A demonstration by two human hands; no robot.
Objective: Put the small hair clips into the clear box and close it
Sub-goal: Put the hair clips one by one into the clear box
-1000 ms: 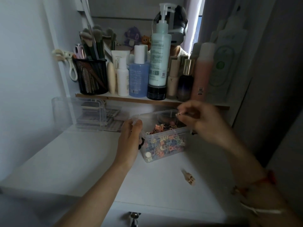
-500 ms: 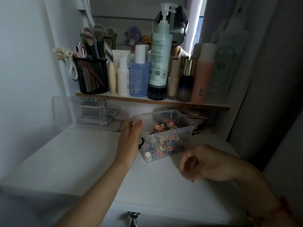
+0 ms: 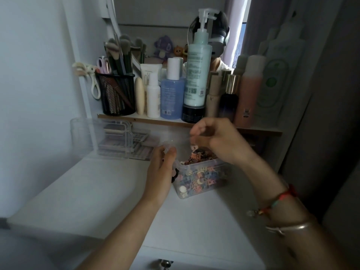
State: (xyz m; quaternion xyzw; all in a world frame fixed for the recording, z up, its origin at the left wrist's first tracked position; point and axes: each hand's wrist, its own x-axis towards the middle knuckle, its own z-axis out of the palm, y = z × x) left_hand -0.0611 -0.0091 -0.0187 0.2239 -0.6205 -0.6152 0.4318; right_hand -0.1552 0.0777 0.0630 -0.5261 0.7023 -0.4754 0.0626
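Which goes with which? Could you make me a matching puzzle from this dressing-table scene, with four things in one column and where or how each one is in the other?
Things:
1. left hand
2. right hand
3. black mesh cup
4. clear box

States:
A. holds makeup brushes on the shelf
B. sits open-topped on the white tabletop, full of small hair clips
C. fingers curled, above the box's open top
D. grips the box's end

Pairs: 1-D, 2-C, 3-A, 4-B

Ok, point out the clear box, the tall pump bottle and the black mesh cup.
clear box [image 3: 202, 182]: head view, front wall.
tall pump bottle [image 3: 197, 75]: head view, pale green body.
black mesh cup [image 3: 115, 96]: head view, front mesh.
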